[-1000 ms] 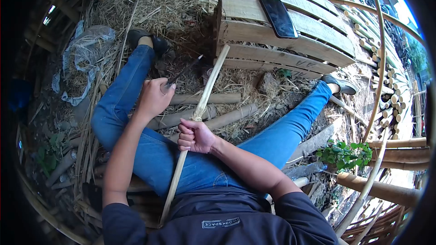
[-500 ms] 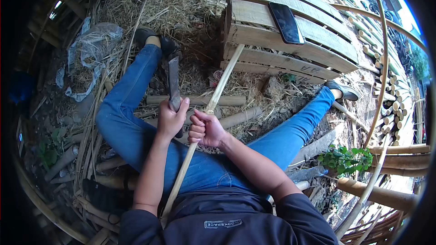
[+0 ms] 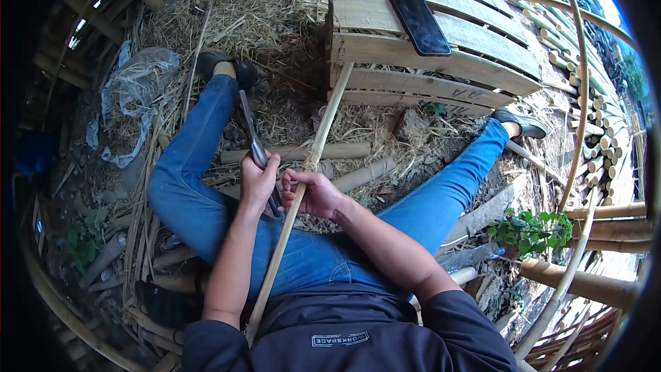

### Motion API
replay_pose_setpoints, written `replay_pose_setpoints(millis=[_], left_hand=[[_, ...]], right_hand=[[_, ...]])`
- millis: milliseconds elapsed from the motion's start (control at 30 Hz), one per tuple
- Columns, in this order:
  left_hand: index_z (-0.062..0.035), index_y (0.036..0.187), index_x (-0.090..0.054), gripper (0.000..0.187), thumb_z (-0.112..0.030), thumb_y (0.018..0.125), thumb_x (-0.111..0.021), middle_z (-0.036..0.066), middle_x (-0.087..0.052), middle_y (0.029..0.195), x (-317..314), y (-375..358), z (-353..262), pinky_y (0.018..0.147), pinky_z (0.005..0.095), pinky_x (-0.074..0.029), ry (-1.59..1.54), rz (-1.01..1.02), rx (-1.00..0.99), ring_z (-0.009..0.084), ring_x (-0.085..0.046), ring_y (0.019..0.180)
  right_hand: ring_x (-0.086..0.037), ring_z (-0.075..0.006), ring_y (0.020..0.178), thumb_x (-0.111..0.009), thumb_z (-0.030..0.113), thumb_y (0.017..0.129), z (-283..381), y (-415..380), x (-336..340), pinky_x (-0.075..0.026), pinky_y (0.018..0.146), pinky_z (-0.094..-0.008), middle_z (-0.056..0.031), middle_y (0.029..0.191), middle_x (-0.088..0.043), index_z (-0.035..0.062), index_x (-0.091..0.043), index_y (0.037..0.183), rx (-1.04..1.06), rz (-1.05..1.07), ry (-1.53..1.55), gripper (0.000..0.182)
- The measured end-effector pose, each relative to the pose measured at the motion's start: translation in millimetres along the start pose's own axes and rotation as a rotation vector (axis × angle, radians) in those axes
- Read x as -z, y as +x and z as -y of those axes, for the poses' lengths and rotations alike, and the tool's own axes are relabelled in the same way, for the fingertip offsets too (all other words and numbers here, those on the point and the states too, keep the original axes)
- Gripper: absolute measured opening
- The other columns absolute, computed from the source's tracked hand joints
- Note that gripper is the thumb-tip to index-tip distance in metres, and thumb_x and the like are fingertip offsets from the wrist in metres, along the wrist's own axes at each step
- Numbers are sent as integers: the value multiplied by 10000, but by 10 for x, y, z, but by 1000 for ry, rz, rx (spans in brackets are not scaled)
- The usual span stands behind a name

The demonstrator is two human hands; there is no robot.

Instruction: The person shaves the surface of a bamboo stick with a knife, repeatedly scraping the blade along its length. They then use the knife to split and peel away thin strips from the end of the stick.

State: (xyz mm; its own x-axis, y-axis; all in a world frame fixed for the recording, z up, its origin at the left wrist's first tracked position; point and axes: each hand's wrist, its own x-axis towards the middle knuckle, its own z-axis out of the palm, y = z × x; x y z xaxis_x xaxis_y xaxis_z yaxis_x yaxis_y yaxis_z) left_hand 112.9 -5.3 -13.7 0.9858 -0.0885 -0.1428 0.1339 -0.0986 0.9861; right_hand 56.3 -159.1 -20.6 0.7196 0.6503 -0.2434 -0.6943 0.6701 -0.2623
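My left hand is wrapped round the dark handle of a knife, whose blade points up and away from me. A long pale bamboo strip runs slantwise from the front of the wooden crate down over my lap to my waist. Just below a rough node on the strip, my right hand has its fingers curled round it, close beside my left hand. The knife lies to the left of the strip, apart from it.
On the crate rests a black phone. Straw and bamboo pieces cover the ground between my legs. A plastic bag lies at the left, a leafy plant at the right. Stacked bamboo poles stand beyond.
The knife has turned, its blade now thinner in view and tilted further left. My right hand's fingers have loosened a little on the strip. The crate and phone appear slightly further left and higher.
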Motion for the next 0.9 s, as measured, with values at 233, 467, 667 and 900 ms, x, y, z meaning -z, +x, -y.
replay_pose_setpoints(millis=[233, 467, 667, 900], left_hand=[[-15, 965, -515, 124, -49, 902, -616, 26, -559, 747, 16, 27, 79, 553, 262, -485, -51, -87, -48, 101, -562, 604], [-15, 979, -520, 141, -132, 968, -599, 36, -581, 735, -11, -11, -112, 599, 267, -531, -10, -128, -197, 116, -599, 627], [-15, 973, -526, 155, -154, 979, -594, 46, -599, 728, -74, -41, -236, 630, 287, -565, -33, -130, -198, 126, -635, 660], [-27, 951, -523, 134, -133, 952, -605, 35, -581, 734, -71, 2, -116, 551, 279, -492, 89, -42, -263, 109, -582, 608]], right_hand=[[-680, -266, 931, -599, 462, 943, 266, -250, 17, -534, 893, -408, -158, 995, -680, 23, -585, 1077, 57, -330, -758, 459], [-630, -208, 1108, -550, 450, 984, 549, -599, 320, -462, 1020, -377, -143, 1128, -678, -12, -579, 1247, 92, -299, -1207, 532], [-642, -183, 1036, -588, 448, 967, 470, -518, 211, -496, 942, -337, -114, 1087, -690, -1, -614, 1173, 8, -70, -1143, 495], [-648, -208, 1006, -597, 359, 977, 306, -421, 161, -512, 942, -392, -89, 1017, -680, 56, -591, 1164, 76, -11, -305, 356]])
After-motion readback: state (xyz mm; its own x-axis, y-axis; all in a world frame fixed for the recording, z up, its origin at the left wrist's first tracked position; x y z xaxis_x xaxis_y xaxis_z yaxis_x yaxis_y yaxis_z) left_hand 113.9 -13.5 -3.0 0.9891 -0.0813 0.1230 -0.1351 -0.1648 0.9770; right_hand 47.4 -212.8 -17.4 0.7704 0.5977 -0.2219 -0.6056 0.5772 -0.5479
